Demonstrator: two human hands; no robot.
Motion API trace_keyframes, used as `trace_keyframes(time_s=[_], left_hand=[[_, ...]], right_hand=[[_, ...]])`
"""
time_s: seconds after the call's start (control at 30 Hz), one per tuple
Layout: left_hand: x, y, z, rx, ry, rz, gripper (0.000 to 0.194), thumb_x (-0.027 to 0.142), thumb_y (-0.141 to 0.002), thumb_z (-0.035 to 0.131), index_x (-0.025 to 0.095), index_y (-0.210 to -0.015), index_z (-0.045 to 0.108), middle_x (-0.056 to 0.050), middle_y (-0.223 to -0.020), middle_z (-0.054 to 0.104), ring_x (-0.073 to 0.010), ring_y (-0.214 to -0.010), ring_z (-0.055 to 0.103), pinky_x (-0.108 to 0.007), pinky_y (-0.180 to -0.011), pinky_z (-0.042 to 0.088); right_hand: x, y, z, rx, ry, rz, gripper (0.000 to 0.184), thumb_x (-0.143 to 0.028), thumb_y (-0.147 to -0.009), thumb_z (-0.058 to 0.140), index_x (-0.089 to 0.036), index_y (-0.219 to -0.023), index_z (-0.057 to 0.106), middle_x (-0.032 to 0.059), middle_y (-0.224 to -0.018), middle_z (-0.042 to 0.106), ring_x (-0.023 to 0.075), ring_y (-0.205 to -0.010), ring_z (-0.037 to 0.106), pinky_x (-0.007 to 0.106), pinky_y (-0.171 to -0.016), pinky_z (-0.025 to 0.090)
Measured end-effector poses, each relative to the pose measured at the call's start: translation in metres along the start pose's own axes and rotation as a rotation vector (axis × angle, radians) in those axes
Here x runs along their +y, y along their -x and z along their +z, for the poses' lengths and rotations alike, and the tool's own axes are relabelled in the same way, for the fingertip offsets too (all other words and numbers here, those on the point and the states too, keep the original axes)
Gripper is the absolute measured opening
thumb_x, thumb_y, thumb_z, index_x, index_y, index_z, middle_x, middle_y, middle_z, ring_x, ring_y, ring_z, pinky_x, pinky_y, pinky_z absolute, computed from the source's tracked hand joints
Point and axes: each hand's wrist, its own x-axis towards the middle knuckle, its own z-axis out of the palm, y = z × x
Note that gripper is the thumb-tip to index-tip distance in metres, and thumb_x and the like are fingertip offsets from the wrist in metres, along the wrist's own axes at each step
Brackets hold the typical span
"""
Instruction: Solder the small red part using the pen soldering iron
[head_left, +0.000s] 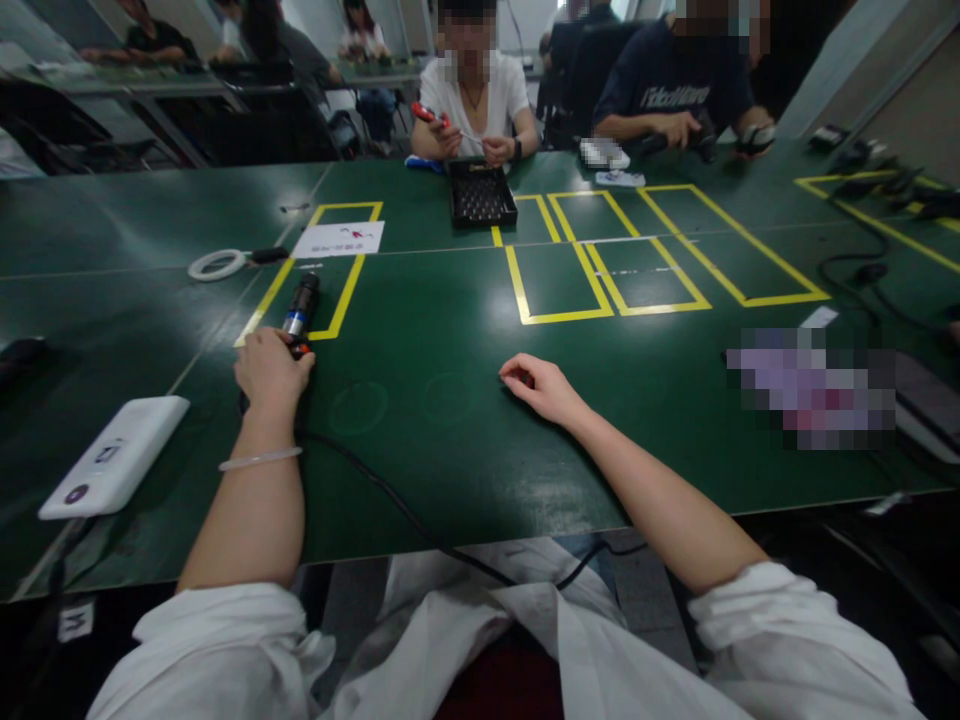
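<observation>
Clasping a black tool (302,300), the left hand (271,374) sits at eleven o'clock; the right hand (547,388) curls at one, any hold unclear.

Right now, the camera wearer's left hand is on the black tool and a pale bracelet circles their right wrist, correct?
Not quite: the head view shows the pale bracelet circling the left wrist, not the right. The left hand is indeed on the black tool.
</observation>
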Motion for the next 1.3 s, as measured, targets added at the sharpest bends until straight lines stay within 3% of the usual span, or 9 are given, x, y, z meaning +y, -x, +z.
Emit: trace_keyframes(time_s=[0.27, 0.4, 0.5, 0.6, 0.67, 0.77, 0.93, 1.17, 1.3], left_hand=[[0.001, 0.001, 0.0, 0.057, -0.011, -0.032, 0.039, 0.039, -0.094, 0.047, 0.007, -0.111, 0.06, -0.016, -0.114, 0.058, -0.0309, -0.102, 0.054, -0.049, -0.089, 0.045], [0.022, 0.008, 0.0, 0.13, 0.204, 0.087, 0.04, 0.038, -0.095, 0.046, 0.009, -0.119, 0.06, -0.012, -0.111, 0.064, -0.0246, -0.098, 0.059, -0.042, -0.092, 0.046], [0.061, 0.027, 0.001, -0.067, 0.538, 0.294, 0.04, 0.04, -0.092, 0.051, 0.012, -0.117, 0.064, -0.009, -0.109, 0.068, -0.0189, -0.096, 0.063, -0.032, -0.091, 0.048], [0.109, 0.057, 0.0, -0.347, 0.784, 0.459, 0.041, 0.042, -0.086, 0.058, 0.015, -0.114, 0.068, -0.011, -0.112, 0.07, -0.0216, -0.1, 0.065, -0.032, -0.087, 0.05], [0.138, 0.077, -0.002, -0.59, 0.929, 0.473, 0.044, 0.042, -0.082, 0.064, 0.013, -0.116, 0.066, -0.011, -0.106, 0.072, -0.0213, -0.093, 0.067, -0.034, -0.084, 0.051], [0.167, 0.1, -0.005, -0.79, 1.073, 0.431, 0.043, 0.038, -0.076, 0.072, 0.012, -0.109, 0.064, -0.01, -0.095, 0.072, -0.0207, -0.089, 0.068, -0.035, -0.084, 0.051], [0.181, 0.117, -0.001, -0.852, 1.114, 0.464, 0.033, 0.038, -0.076, 0.071, 0.013, -0.097, 0.067, -0.01, -0.099, 0.072, -0.0207, -0.092, 0.067, -0.036, -0.088, 0.05], [0.177, 0.122, 0.004, -0.839, 1.123, 0.381, 0.037, 0.045, -0.085, 0.062, 0.014, -0.105, 0.064, -0.009, -0.092, 0.069, -0.0184, -0.085, 0.065, -0.032, -0.077, 0.051], [0.177, 0.125, 0.003, -0.83, 1.127, 0.417, 0.037, 0.044, -0.079, 0.069, 0.014, -0.1, 0.065, -0.008, -0.091, 0.069, -0.0178, -0.083, 0.064, -0.033, -0.08, 0.051]], right_hand=[[0.001, 0.0, 0.0, -0.008, 0.009, -0.011, 0.012, -0.023, -0.09, 0.056, -0.017, -0.095, 0.065, 0.0027, -0.085, 0.064, 0.0126, -0.067, 0.053, 0.025, -0.065, 0.042], [0.002, 0.0, 0.001, -0.002, -0.004, -0.003, 0.012, -0.024, -0.09, 0.056, -0.018, -0.096, 0.065, 0.0022, -0.084, 0.065, 0.0128, -0.068, 0.053, 0.025, -0.065, 0.042], [0.003, -0.001, 0.001, 0.004, -0.027, 0.007, 0.012, -0.025, -0.09, 0.057, -0.018, -0.095, 0.066, 0.002, -0.084, 0.065, 0.0128, -0.067, 0.054, 0.025, -0.065, 0.042], [0.004, -0.001, 0.001, 0.005, -0.068, 0.021, 0.013, -0.026, -0.089, 0.058, -0.018, -0.094, 0.065, 0.0015, -0.082, 0.065, 0.0128, -0.068, 0.055, 0.026, -0.066, 0.043], [0.005, -0.002, 0.001, 0.004, -0.124, 0.04, 0.014, -0.028, -0.089, 0.059, -0.018, -0.096, 0.065, 0.0012, -0.081, 0.065, 0.0129, -0.069, 0.056, 0.026, -0.067, 0.044], [0.006, -0.002, 0.002, -0.009, -0.287, 0.074, 0.021, -0.032, -0.087, 0.061, -0.019, -0.103, 0.062, 0.0021, -0.087, 0.067, 0.0131, -0.071, 0.059, 0.027, -0.069, 0.048], [0.005, -0.002, 0.006, -0.043, -0.485, 0.096, 0.032, -0.038, -0.084, 0.068, -0.02, -0.108, 0.057, 0.002, -0.087, 0.066, 0.0126, -0.069, 0.059, 0.027, -0.066, 0.05], [0.004, -0.004, 0.005, -0.014, -0.482, 0.085, 0.029, -0.042, -0.082, 0.069, -0.02, -0.096, 0.056, 0.0022, -0.085, 0.063, 0.0132, -0.071, 0.059, 0.028, -0.067, 0.052], [0.002, -0.004, 0.005, -0.011, -0.484, 0.076, 0.031, -0.043, -0.081, 0.07, -0.02, -0.097, 0.056, 0.0018, -0.087, 0.063, 0.0123, -0.07, 0.058, 0.028, -0.067, 0.052]])
